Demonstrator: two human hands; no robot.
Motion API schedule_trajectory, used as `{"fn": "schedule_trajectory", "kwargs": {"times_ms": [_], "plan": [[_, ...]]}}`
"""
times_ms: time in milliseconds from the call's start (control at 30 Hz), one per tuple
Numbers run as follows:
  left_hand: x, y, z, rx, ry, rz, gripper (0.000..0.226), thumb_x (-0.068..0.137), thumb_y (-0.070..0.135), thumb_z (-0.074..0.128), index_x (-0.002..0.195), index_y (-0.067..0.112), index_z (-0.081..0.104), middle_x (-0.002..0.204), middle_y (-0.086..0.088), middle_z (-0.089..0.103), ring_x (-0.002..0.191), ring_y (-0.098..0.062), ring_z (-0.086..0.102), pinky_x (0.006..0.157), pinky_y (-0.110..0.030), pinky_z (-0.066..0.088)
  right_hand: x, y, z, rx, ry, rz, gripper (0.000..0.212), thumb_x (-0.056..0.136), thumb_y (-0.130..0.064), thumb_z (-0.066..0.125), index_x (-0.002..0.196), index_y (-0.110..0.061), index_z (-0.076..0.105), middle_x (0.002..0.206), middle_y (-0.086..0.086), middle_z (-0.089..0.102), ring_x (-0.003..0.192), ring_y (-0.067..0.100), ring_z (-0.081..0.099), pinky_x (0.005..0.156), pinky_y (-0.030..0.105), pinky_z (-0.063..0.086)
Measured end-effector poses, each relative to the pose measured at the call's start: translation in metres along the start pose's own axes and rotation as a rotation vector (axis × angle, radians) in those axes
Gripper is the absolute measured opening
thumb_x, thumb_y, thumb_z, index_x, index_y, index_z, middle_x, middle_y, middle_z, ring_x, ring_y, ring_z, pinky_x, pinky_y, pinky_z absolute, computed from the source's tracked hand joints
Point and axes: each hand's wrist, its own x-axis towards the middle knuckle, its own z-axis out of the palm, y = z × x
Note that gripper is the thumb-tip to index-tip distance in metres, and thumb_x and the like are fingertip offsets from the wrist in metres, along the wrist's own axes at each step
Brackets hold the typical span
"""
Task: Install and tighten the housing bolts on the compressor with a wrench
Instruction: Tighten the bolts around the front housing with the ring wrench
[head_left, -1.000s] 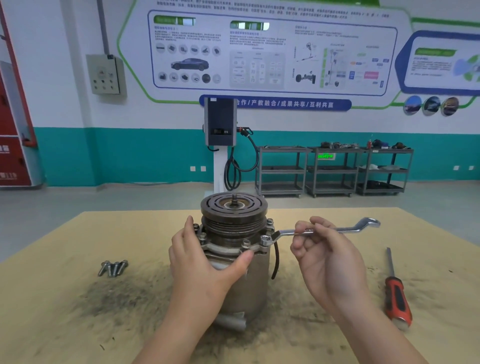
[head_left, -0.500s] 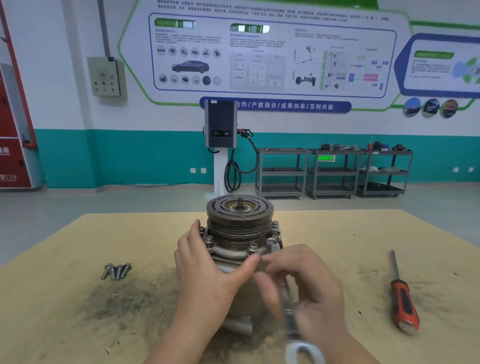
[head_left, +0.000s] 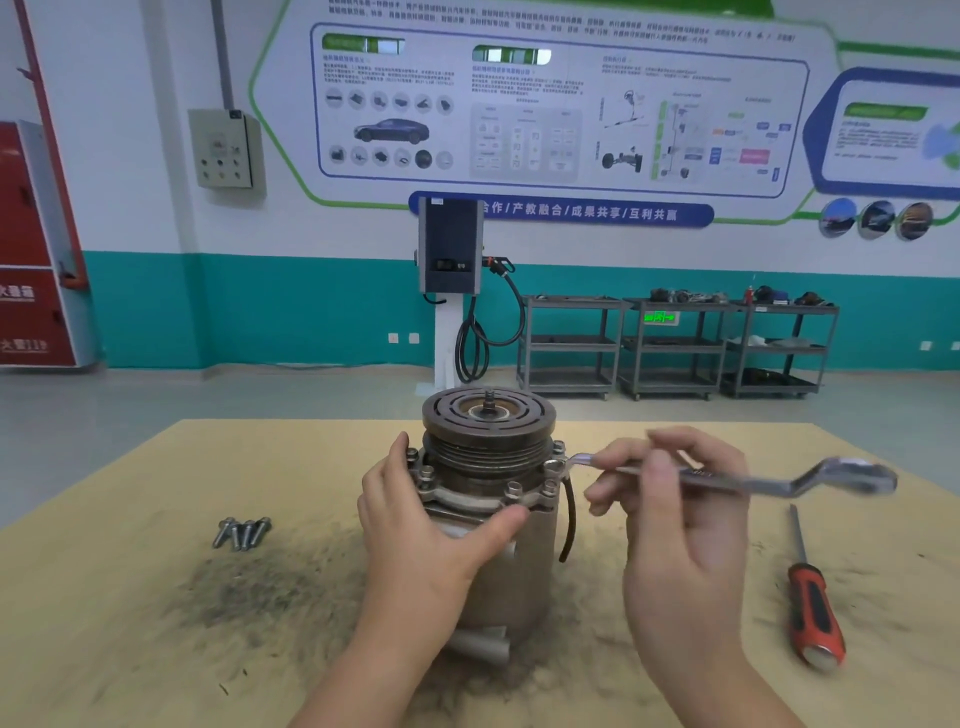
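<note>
The grey compressor (head_left: 524, 577) stands upright mid-table, its dark pulley on top and several bolt heads around the flange (head_left: 514, 488). My left hand (head_left: 431, 525) wraps the housing just below the flange, thumb across the front. A silver offset ring wrench (head_left: 769, 480) lies level, its near ring over a bolt on the flange's right side. My right hand (head_left: 675, 499) pinches the wrench shaft near its middle with curled fingers. Several loose bolts (head_left: 241, 532) lie on the table to the left.
A red-handled screwdriver (head_left: 813, 610) lies on the tan tabletop (head_left: 156, 649) to the right. Dark grit is spread around the compressor's base. Behind the table stand a charger post (head_left: 449, 291) and grey shelf carts (head_left: 675, 345).
The wrench swung toward me half a second ago, then came back out to the right with its ring on the right-side bolt. My left hand kept its hold on the housing.
</note>
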Motion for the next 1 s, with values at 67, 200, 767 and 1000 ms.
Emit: {"fn": "schedule_trajectory", "kwargs": {"times_ms": [67,200,767,1000], "plan": [[-0.001,-0.001,0.0,-0.137,0.032,-0.003,0.101,0.064,0.082,0.057,0.145,0.03,0.031,0.129,0.016,0.037,0.125,0.007,0.035,0.106,-0.014,0.025,0.005,0.001,-0.001,0.227,0.132,0.235,0.017,0.103,-0.008,0.038,0.102,-0.021,0.049,0.077,0.008,0.067,0.058,0.017,0.058,0.057,0.024,0.05],[0.005,0.0,-0.005,-0.275,0.158,-0.029,0.054,0.075,0.065,0.052,0.121,0.037,0.054,0.118,0.024,0.052,0.111,0.017,0.047,0.092,-0.008,0.036,0.013,0.007,-0.006,0.418,0.222,0.511,0.02,0.099,0.004,0.035,0.101,-0.013,0.047,0.069,0.01,0.065,0.052,0.016,0.054,0.05,0.022,0.046],[0.008,-0.007,-0.008,-0.306,0.281,0.051,0.016,0.092,0.02,0.065,0.079,0.027,0.06,0.108,0.016,0.062,0.11,-0.017,0.06,0.094,-0.04,0.047,0.022,0.025,-0.018,0.552,0.205,0.683,0.019,0.094,0.003,0.032,0.094,-0.009,0.046,0.063,0.008,0.06,0.047,0.017,0.05,0.044,0.022,0.042],[0.019,-0.014,-0.013,-0.498,0.28,-0.107,0.007,0.096,0.02,0.06,0.094,0.025,0.064,0.09,0.019,0.069,0.084,0.005,0.063,0.078,-0.02,0.046,0.002,0.018,-0.011,0.423,0.291,0.447,0.022,0.092,0.004,0.033,0.083,-0.011,0.047,0.055,0.012,0.059,0.041,0.022,0.047,0.042,0.019,0.039]]}}
